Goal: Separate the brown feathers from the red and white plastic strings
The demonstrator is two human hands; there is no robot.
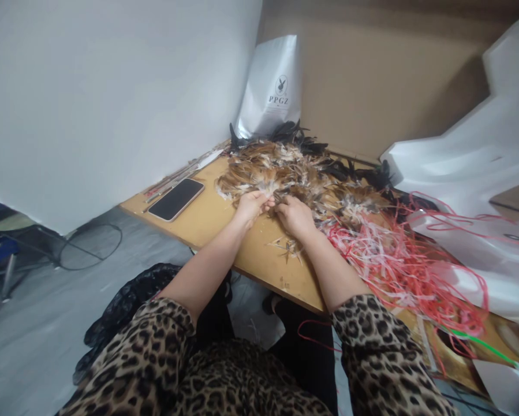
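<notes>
Brown and cream feathers (294, 173) lie heaped across the far half of a wooden surface (224, 222), with darker, almost black ones along the back edge of the heap. Both hands meet at the near edge of that heap. The left hand (251, 207) has its fingers (265, 202) curled in and pinched on a small tuft of feathers; the right hand (294, 215) sits just beside it, knuckles up, its fingers (280, 207) bent down into the same tuft, so that the two hands touch or nearly touch. How tightly either one grips cannot be told, since the fingertips are buried among the feathers. A few loose bits of feather lie on the wood below the right wrist.

To the right of the hands a tangle of red and pink plastic strips (406, 260) spreads over the surface, its near side touching the feather heap. A dark phone (176, 199) lies face up to the left, well apart from the hands, with some thin rods (176, 176) beyond it. A silver bag (270, 86) printed with letters leans in the corner behind the heap, and white foam pieces (480, 150) rise on the right. Leopard-print sleeves (155, 346) cover both upper arms
</notes>
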